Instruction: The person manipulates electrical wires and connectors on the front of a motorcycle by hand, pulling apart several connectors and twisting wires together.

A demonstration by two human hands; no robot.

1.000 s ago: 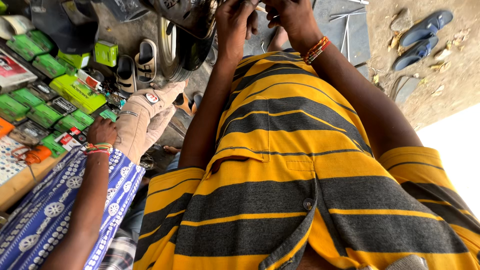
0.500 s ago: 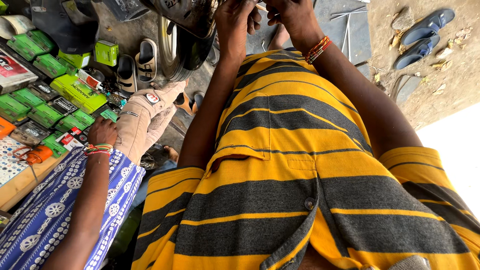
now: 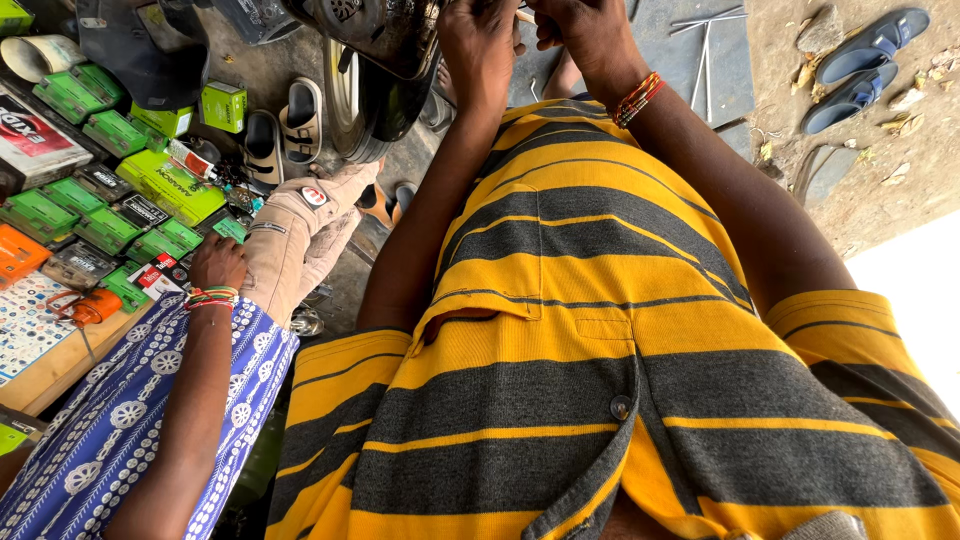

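My left hand (image 3: 478,48) and my right hand (image 3: 585,32) are raised together at the top of the view, above my yellow and grey striped shirt (image 3: 600,330). The left hand's fingers curl against a dark metal motorcycle part (image 3: 375,35). My right hand, with a beaded bracelet at the wrist, pinches a small pale piece (image 3: 523,15) between the two hands. The piece is too small to identify, and the fingertips are cut off by the frame's top edge.
At the left, another person in a blue patterned garment (image 3: 110,430) rests a hand (image 3: 218,262) on a beige trouser knee (image 3: 300,225). Green boxes (image 3: 170,185) cover a wooden table (image 3: 50,375). Black sandals (image 3: 283,122), a wheel (image 3: 345,100), blue sandals (image 3: 865,60) and metal rods (image 3: 700,40) lie around.
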